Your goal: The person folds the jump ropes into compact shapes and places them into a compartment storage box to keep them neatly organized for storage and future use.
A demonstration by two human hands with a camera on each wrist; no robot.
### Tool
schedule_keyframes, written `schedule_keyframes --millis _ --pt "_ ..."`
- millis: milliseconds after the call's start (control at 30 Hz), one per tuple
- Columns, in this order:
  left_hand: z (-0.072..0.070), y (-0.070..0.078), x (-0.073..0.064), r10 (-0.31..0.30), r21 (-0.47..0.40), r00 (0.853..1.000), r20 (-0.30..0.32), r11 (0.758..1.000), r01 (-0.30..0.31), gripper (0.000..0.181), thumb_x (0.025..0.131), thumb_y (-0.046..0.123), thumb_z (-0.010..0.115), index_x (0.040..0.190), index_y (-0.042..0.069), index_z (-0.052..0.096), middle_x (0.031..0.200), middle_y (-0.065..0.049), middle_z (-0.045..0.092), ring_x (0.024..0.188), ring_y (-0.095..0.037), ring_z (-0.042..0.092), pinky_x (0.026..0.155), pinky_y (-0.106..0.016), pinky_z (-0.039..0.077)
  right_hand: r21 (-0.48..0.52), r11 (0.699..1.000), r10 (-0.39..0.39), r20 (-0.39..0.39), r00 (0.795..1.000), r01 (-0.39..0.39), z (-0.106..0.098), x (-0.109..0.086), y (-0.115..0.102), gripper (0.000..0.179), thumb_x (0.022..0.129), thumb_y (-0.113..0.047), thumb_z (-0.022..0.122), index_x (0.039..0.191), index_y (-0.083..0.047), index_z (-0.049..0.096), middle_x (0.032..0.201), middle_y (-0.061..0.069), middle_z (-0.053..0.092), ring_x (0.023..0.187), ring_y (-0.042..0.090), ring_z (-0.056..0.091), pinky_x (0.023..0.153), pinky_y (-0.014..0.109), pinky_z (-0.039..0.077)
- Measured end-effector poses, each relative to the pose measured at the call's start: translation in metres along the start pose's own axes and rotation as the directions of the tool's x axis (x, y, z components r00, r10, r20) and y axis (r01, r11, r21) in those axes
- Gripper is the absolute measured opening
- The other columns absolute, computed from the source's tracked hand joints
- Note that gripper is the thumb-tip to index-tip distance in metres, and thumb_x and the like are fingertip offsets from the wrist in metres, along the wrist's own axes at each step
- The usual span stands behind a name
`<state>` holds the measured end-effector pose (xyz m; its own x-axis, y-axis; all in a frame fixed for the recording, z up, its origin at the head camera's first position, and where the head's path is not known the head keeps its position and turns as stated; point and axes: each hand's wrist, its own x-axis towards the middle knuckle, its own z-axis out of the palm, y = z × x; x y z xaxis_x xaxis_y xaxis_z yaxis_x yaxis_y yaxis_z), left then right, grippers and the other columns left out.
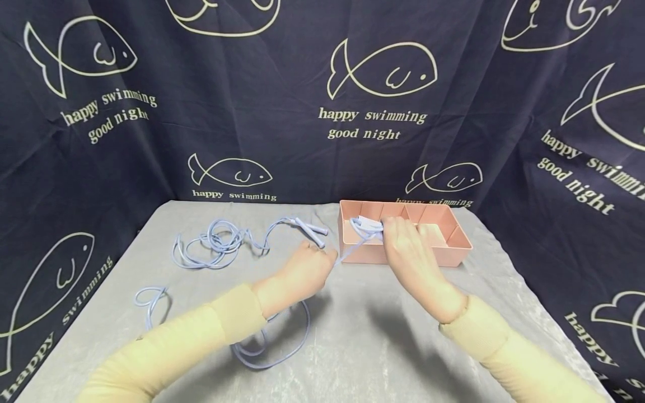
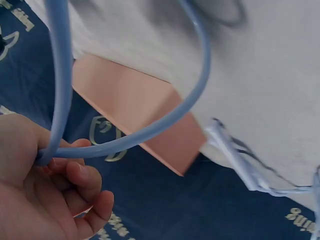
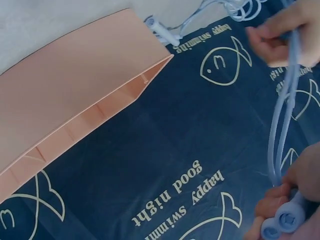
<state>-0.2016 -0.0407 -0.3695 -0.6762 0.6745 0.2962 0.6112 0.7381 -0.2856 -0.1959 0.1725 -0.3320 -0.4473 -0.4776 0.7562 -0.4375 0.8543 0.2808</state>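
Note:
My right hand (image 1: pixel 415 249) grips both light blue handles (image 1: pixel 370 223) of a jump rope, held above the front of a pink box (image 1: pixel 363 254). Their round ends (image 3: pixel 291 216) show below the fingers in the right wrist view. To the left, my left hand (image 1: pixel 302 267) holds the rope's cord (image 2: pixel 135 139) with curled fingers. Two strands of cord (image 3: pixel 282 120) stretch between the hands. Below the left forearm, more cord (image 1: pixel 272 364) hangs or lies in a loop; the forearm hides part of it.
Another light blue jump rope lies loosely coiled (image 1: pixel 221 242) at the back left of the grey-covered table (image 1: pixel 353 358), its two handles (image 1: pixel 308 230) near my left hand. The pink box has inner dividers. A dark fish-print curtain (image 1: pixel 297 112) surrounds the table.

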Motion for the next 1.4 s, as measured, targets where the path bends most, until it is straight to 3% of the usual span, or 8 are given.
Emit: schedule_keyframes --millis 167,400,767,900,1067,1200,1333,1400 --pt "-0.016 0.013 -0.004 0.068 0.089 0.992 -0.108 0.994 -0.059 0.010 0.080 0.022 0.066 0.084 0.016 0.057 0.066 0.003 0.062 0.060 -0.016 0.057 0.060 -0.029 0.034 -0.075 0.996 0.039 0.030 0.999 -0.037 0.008 -0.002 0.001 0.019 0.096 -0.008 0.030 0.086 0.002 0.043 0.065 0.012 0.041 0.055 0.030 0.041 0.053 0.037 0.027" --pt "-0.033 0.013 -0.007 0.105 0.208 0.948 -0.300 0.977 -0.042 0.010 0.083 0.021 0.061 0.076 0.017 0.055 0.060 0.001 0.058 0.055 -0.017 0.049 0.063 -0.030 0.032 -0.130 0.991 -0.012 0.042 0.999 0.017 0.015 -0.009 0.002 0.019 0.093 -0.007 0.030 0.084 0.002 0.044 0.063 0.013 0.043 0.053 0.030 0.042 0.051 0.036 0.028" --pt "-0.031 -0.012 -0.013 0.092 0.207 0.936 -0.339 0.978 -0.021 0.011 0.082 0.011 0.058 0.073 0.013 0.053 0.062 -0.005 0.060 0.058 -0.022 0.051 0.061 -0.033 0.033 -0.019 0.998 -0.049 0.112 0.992 0.052 0.006 -0.006 0.004 0.012 0.089 -0.007 0.042 0.093 0.004 0.045 0.069 0.013 0.044 0.059 0.031 0.045 0.056 0.037 0.029" --pt "-0.032 -0.012 -0.015 0.145 0.220 0.930 -0.339 0.973 -0.071 0.007 0.082 0.010 0.058 0.076 0.012 0.056 0.062 -0.004 0.060 0.058 -0.021 0.052 0.063 -0.032 0.033 -0.012 1.000 -0.015 0.123 0.992 0.016 0.004 -0.005 0.004 0.011 0.091 -0.006 0.041 0.094 0.004 0.044 0.070 0.013 0.043 0.060 0.031 0.044 0.055 0.036 0.027" --pt "-0.041 0.001 -0.015 0.260 0.271 0.893 -0.367 0.948 -0.164 0.013 0.087 0.010 0.049 0.076 0.013 0.056 0.059 -0.001 0.054 0.056 -0.018 0.049 0.064 -0.032 0.033 -0.116 0.993 0.006 0.048 0.999 0.000 0.014 -0.003 -0.004 0.019 0.093 -0.009 0.033 0.089 0.002 0.047 0.066 0.014 0.045 0.057 0.032 0.046 0.053 0.038 0.030" --pt "-0.054 0.007 -0.011 0.292 0.315 0.861 -0.417 0.935 -0.165 0.018 0.088 0.008 0.044 0.078 0.013 0.057 0.061 -0.001 0.053 0.058 -0.018 0.047 0.065 -0.032 0.033 -0.199 0.980 -0.031 -0.019 0.999 0.026 0.021 -0.004 -0.010 0.016 0.091 -0.008 0.037 0.084 0.000 0.049 0.061 0.013 0.044 0.052 0.030 0.044 0.049 0.036 0.029" --pt "-0.069 0.003 -0.001 0.316 0.347 0.810 -0.494 0.926 -0.150 0.018 0.086 0.003 0.044 0.075 0.012 0.056 0.060 0.000 0.052 0.059 -0.018 0.046 0.064 -0.031 0.034 -0.214 0.971 -0.111 -0.018 0.994 0.104 0.023 -0.006 -0.015 0.013 0.088 -0.006 0.038 0.077 -0.004 0.045 0.057 0.010 0.037 0.048 0.026 0.039 0.047 0.032 0.024" --pt "-0.075 -0.002 0.006 0.318 0.359 0.800 -0.509 0.923 -0.138 0.018 0.085 0.003 0.046 0.072 0.012 0.054 0.059 0.001 0.051 0.060 -0.018 0.047 0.064 -0.031 0.034 -0.204 0.967 -0.155 0.000 0.988 0.152 0.023 -0.006 -0.017 0.014 0.087 -0.005 0.038 0.074 -0.005 0.043 0.057 0.008 0.035 0.047 0.025 0.037 0.048 0.031 0.024"
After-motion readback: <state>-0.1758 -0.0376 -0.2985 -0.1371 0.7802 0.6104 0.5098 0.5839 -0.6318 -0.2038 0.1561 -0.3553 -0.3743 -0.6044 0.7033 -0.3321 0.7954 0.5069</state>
